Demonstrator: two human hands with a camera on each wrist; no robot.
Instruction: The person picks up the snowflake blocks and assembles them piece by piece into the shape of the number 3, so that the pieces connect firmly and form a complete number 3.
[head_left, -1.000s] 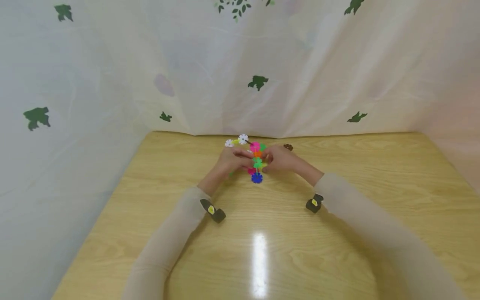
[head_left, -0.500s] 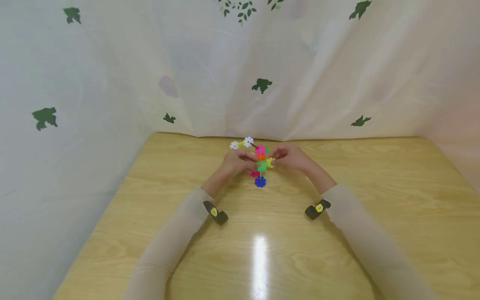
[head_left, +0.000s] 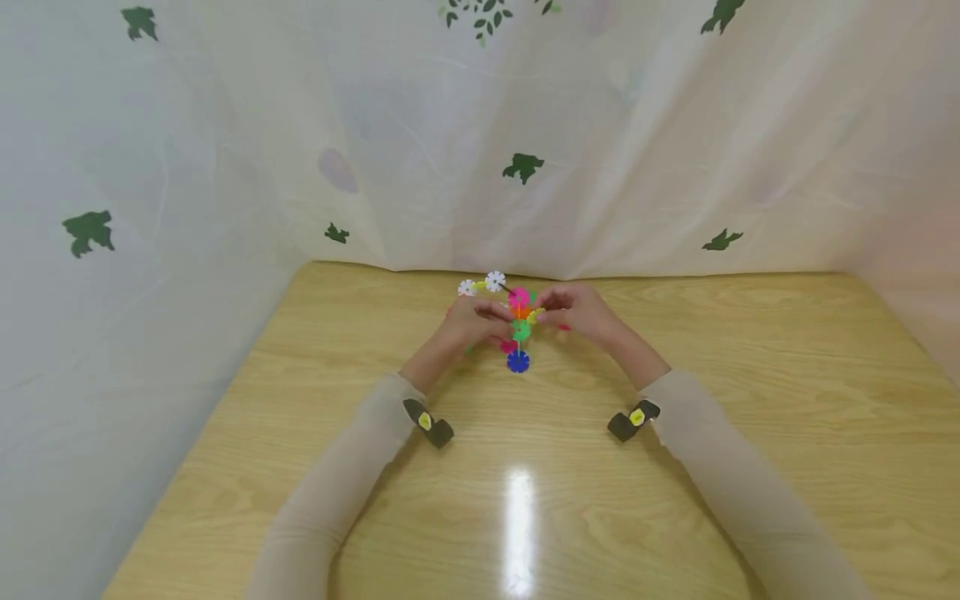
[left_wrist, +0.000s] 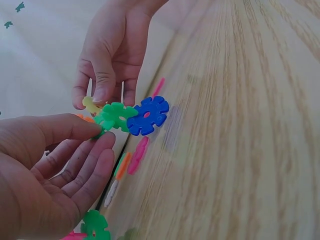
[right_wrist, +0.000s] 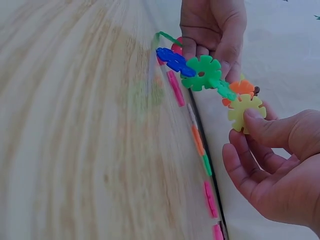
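Wooden table [head_left: 675,467], far centre: left hand [head_left: 471,323] gripping toy chain [head_left: 518,329]; right hand [head_left: 577,313] pinching yellow disc [right_wrist: 245,112] against chain.

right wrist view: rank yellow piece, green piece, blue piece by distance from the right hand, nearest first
1. Yellow piece: pinched by the right hand, at the chain's near end.
2. Green piece: mid-chain, beside the left hand fingers.
3. Blue piece: far end of the chain, toward the table.
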